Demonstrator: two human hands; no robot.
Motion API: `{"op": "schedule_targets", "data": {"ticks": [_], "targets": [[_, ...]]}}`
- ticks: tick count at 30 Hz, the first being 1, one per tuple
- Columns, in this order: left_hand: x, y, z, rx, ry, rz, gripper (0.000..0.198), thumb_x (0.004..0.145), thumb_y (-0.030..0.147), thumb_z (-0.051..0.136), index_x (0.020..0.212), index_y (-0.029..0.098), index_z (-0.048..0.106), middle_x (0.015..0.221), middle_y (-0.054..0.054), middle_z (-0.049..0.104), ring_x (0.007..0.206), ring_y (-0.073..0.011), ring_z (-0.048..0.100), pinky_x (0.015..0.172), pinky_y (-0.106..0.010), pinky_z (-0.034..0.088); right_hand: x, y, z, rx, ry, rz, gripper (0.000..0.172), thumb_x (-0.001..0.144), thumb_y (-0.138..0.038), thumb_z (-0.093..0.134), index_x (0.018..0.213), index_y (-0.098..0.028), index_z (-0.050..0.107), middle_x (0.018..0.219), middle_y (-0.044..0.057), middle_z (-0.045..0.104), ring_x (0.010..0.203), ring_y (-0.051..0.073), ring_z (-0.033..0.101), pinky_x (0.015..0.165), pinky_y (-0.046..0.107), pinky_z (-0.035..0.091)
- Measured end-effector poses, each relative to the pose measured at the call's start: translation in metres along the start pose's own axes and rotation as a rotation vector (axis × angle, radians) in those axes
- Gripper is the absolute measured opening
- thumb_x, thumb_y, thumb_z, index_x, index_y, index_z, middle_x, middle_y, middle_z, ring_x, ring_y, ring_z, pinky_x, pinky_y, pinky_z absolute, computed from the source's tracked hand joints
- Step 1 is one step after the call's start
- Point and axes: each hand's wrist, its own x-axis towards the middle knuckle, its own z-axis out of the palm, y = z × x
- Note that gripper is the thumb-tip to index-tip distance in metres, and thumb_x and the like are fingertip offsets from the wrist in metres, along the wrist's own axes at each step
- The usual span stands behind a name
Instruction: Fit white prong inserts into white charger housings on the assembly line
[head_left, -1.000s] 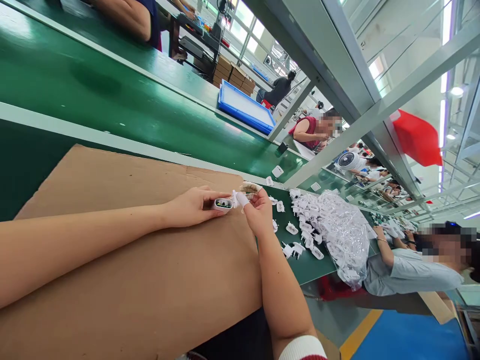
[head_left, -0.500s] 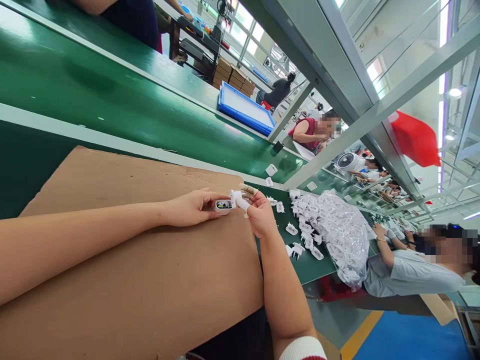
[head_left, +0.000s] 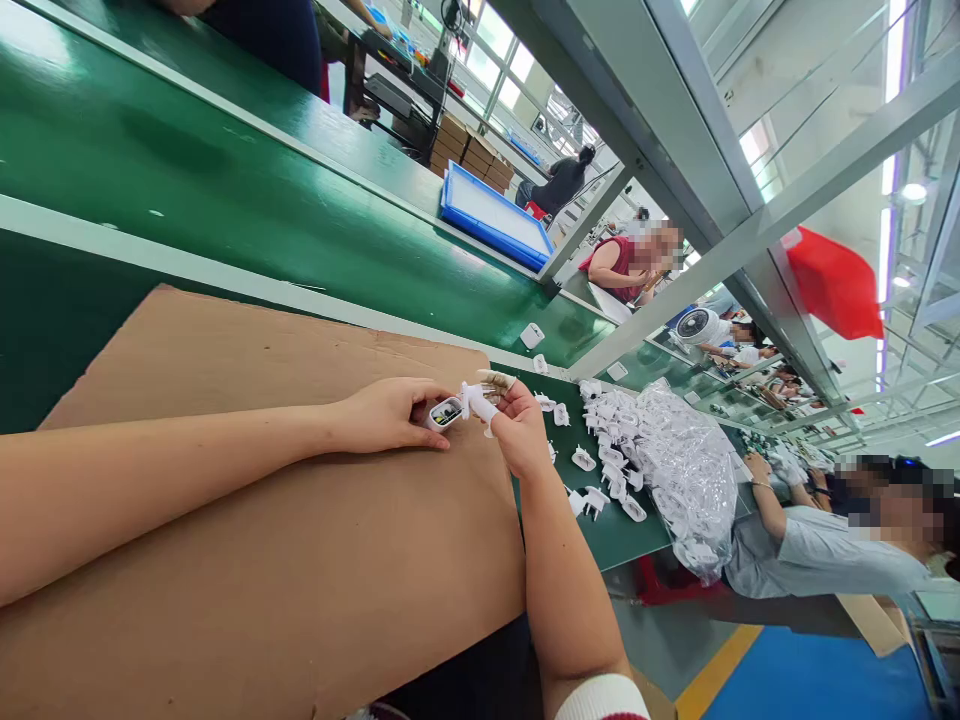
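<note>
My left hand (head_left: pixel 394 413) is closed around a small white charger housing (head_left: pixel 445 413) just above the cardboard. Its open end faces right, showing dark and yellow parts inside. Close beside it, my right hand (head_left: pixel 523 428) pinches a small white plastic plug piece (head_left: pixel 466 400). Coverings that look like finger cots wrap some right fingertips and hide part of this piece. Whether the piece touches the housing I cannot tell. Beyond my right hand, several loose white plug pieces (head_left: pixel 583 459), some with pins showing, lie on the green table.
A cardboard sheet (head_left: pixel 300 560) lies under my forearms. To the right sits a clear plastic bag (head_left: pixel 694 480) full of white pieces, near a co-worker in grey (head_left: pixel 817 550). Behind run a green conveyor (head_left: pixel 247 210), a blue tray (head_left: pixel 495 215) and a slanting metal post (head_left: pixel 637 325).
My left hand has tilted the charger housing, so its open end shows more of the inside. My right hand has barely moved. White pieces on the conveyor have shifted slightly left.
</note>
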Motion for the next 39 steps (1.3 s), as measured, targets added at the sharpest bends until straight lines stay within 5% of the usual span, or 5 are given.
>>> {"op": "schedule_targets", "data": {"ticks": [7,15,20,25,39], "targets": [[0.0,-0.001,0.0,0.051,0.016,-0.022,0.051,0.071,0.066,0.074,0.096,0.021,0.066,0.083,-0.001,0.063,0.078,-0.0209,0.06,0.066,-0.028,0.042,0.002,0.004,-0.001,-0.07,-0.032,-0.045,0.033,0.065,-0.032,0.089,0.095,-0.025,0.077,0.091,0.001,0.079,0.08,0.018,0.071,0.077,0.032,0.059],[0.001,-0.006,-0.002,0.057,-0.057,0.125,0.04,0.082,0.056,0.066,0.101,0.021,0.071,0.103,-0.005,0.068,0.086,-0.0211,0.063,0.072,-0.029,0.046,-0.003,0.007,-0.003,-0.203,-0.028,-0.171,0.022,0.078,-0.033,0.075,0.099,-0.025,0.074,0.101,0.001,0.08,0.095,0.019,0.073,0.089,0.035,0.059],[0.0,-0.007,-0.001,0.024,-0.053,0.123,0.04,0.082,0.055,0.067,0.102,0.021,0.074,0.118,-0.006,0.066,0.088,-0.0204,0.064,0.075,-0.029,0.049,-0.006,0.003,-0.008,-0.52,-0.087,-0.331,0.023,0.085,-0.026,0.069,0.108,-0.025,0.074,0.102,0.004,0.077,0.095,0.02,0.066,0.09,0.036,0.056],[0.001,-0.009,0.0,0.05,-0.04,0.124,0.037,0.083,0.056,0.065,0.089,0.02,0.074,0.103,-0.006,0.064,0.082,-0.0189,0.06,0.073,-0.029,0.047,-0.008,0.0,-0.006,-0.863,-0.203,-0.503,0.026,0.088,-0.011,0.058,0.106,-0.023,0.072,0.101,0.006,0.074,0.1,0.024,0.06,0.091,0.039,0.053],[0.003,-0.009,0.0,0.146,-0.028,0.14,0.034,0.086,0.053,0.061,0.084,0.021,0.069,0.093,-0.005,0.058,0.082,-0.0194,0.058,0.072,-0.029,0.043,-0.003,0.011,-0.005,-0.76,-0.168,-0.506,0.027,0.088,-0.012,0.056,0.105,-0.025,0.072,0.102,0.005,0.073,0.1,0.022,0.065,0.089,0.036,0.055]]}}
